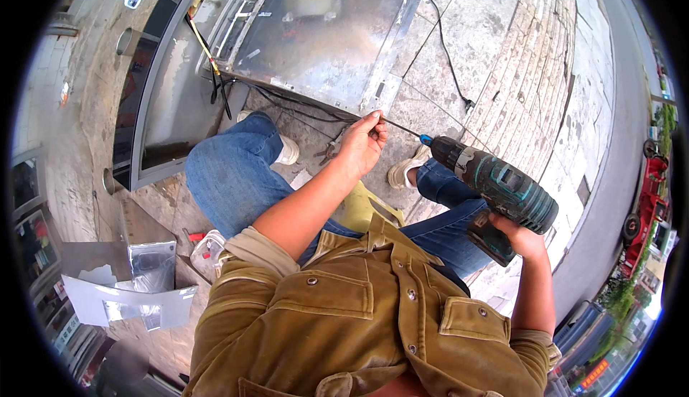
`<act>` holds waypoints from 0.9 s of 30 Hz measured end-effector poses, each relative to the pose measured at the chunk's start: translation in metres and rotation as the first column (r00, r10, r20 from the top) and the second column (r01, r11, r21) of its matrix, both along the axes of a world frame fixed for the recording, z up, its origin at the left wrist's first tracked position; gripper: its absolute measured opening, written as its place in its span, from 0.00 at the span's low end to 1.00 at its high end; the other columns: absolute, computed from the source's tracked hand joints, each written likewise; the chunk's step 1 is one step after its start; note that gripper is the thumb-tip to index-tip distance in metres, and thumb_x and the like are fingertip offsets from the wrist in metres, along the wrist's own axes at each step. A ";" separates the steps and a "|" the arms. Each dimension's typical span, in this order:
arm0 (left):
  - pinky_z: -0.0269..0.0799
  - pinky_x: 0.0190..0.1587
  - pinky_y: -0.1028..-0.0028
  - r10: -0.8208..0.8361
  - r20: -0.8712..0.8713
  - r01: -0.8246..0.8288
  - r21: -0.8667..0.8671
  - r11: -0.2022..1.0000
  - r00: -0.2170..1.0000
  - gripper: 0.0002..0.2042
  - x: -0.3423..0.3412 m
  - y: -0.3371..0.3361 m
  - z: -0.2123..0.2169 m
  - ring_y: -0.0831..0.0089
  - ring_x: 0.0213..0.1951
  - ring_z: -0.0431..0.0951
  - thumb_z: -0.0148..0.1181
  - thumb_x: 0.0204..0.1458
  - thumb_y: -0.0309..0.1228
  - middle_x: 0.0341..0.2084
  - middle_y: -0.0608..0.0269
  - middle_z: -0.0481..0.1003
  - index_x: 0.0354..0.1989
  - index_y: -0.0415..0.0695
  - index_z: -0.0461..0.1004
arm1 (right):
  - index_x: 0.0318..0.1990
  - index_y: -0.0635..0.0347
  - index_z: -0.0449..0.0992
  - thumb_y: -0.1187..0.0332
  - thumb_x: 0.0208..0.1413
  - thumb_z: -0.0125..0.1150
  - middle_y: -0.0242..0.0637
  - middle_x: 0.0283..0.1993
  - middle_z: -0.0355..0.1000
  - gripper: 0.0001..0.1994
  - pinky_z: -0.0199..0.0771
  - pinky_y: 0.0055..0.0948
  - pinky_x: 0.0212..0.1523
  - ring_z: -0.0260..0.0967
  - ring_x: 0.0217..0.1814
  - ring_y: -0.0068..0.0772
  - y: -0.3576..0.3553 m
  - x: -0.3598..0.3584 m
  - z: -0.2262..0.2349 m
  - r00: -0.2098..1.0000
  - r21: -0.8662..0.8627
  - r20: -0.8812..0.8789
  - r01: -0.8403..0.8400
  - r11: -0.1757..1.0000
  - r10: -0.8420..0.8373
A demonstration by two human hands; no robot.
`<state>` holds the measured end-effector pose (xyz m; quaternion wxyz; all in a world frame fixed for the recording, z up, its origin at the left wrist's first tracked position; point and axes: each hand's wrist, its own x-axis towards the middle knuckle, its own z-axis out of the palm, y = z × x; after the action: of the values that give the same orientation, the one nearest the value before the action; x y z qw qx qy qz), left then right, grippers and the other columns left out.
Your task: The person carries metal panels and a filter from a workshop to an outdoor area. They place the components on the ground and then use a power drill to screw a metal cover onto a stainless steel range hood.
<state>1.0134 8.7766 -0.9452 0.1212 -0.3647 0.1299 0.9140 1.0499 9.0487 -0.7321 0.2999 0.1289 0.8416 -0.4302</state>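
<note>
My right hand (518,236) grips the handle of a teal and black cordless drill (506,189), which points up and left. From its blue-collared chuck a long thin bit (402,126) runs to the near right corner of a grey sheet-metal cabinet (316,34). At that corner my left hand (366,143) is closed, thumb and forefinger pinched together beside the bit's tip. Whatever those fingers pinch is too small to make out. The cabinet lies on the pavement in front of my knees.
Dark cables (308,113) run under the cabinet's near edge, by a pair of pliers (331,146). Another black cable (446,45) curves over the paving on the right. A framed dark panel (154,88) stands at the left, and an opened cardboard box (129,296) sits lower left.
</note>
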 end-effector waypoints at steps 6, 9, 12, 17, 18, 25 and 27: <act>0.64 0.26 0.82 -0.037 0.015 0.036 0.095 0.995 0.999 0.09 0.001 0.012 -0.019 0.81 0.23 0.65 0.46 0.58 0.33 0.24 0.68 0.67 0.36 0.40 0.68 | 0.41 0.61 0.73 0.77 0.40 0.64 0.35 0.37 0.73 0.16 0.69 0.26 0.40 0.70 0.38 0.25 -0.013 -0.014 -0.006 0.986 0.013 -0.099 -0.137 0.991 0.137; 0.61 0.26 0.81 -0.012 0.018 0.010 0.125 0.992 1.000 0.10 -0.005 0.013 -0.024 0.80 0.22 0.62 0.41 0.60 0.32 0.24 0.69 0.66 0.38 0.39 0.68 | 0.41 0.63 0.72 0.75 0.39 0.66 0.37 0.36 0.73 0.17 0.69 0.27 0.40 0.70 0.38 0.27 -0.022 -0.028 -0.008 0.944 0.048 -0.177 -0.275 0.960 0.279; 0.60 0.26 0.80 0.011 0.036 -0.016 0.119 0.993 0.999 0.10 -0.010 0.013 -0.025 0.80 0.23 0.61 0.39 0.60 0.30 0.23 0.69 0.66 0.39 0.39 0.67 | 0.42 0.64 0.68 0.73 0.37 0.67 0.38 0.34 0.71 0.21 0.67 0.27 0.41 0.70 0.37 0.31 -0.012 -0.034 -0.027 0.922 0.171 -0.208 -0.294 0.940 0.326; 0.61 0.26 0.79 0.056 0.040 -0.059 0.085 0.995 0.998 0.08 -0.012 0.009 -0.029 0.80 0.22 0.62 0.40 0.59 0.28 0.23 0.69 0.66 0.38 0.40 0.67 | 0.37 0.63 0.72 0.74 0.38 0.63 0.40 0.32 0.71 0.15 0.68 0.29 0.39 0.70 0.35 0.33 -0.049 -0.058 -0.009 0.925 0.079 -0.122 -0.352 0.933 0.360; 0.61 0.25 0.79 0.059 0.039 -0.061 0.075 0.995 0.998 0.07 -0.013 0.009 -0.030 0.80 0.22 0.62 0.41 0.59 0.28 0.22 0.69 0.65 0.38 0.40 0.67 | 0.36 0.63 0.72 0.74 0.38 0.63 0.40 0.32 0.72 0.14 0.68 0.29 0.39 0.69 0.34 0.32 -0.052 -0.061 -0.010 0.921 0.081 -0.132 -0.359 0.930 0.367; 0.61 0.24 0.79 0.068 0.015 -0.068 0.062 0.996 0.998 0.06 -0.014 0.010 -0.036 0.80 0.22 0.62 0.43 0.58 0.27 0.23 0.68 0.65 0.37 0.40 0.67 | 0.38 0.63 0.72 0.77 0.39 0.59 0.40 0.34 0.72 0.14 0.68 0.28 0.39 0.69 0.35 0.31 -0.065 -0.078 -0.003 0.898 0.111 -0.114 -0.413 0.904 0.425; 0.61 0.24 0.79 0.058 0.032 -0.059 0.038 0.998 0.998 0.06 -0.011 0.011 -0.033 0.80 0.22 0.62 0.43 0.58 0.27 0.23 0.68 0.65 0.37 0.41 0.67 | 0.40 0.63 0.72 0.77 0.39 0.59 0.40 0.34 0.72 0.15 0.68 0.28 0.40 0.69 0.36 0.31 -0.081 -0.094 0.009 0.899 0.092 -0.045 -0.430 0.898 0.435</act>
<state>1.0029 8.7872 -0.9781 0.1034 -0.3800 0.0997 0.9138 0.9556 8.9681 -0.7235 0.3554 -0.0632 0.8748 -0.3231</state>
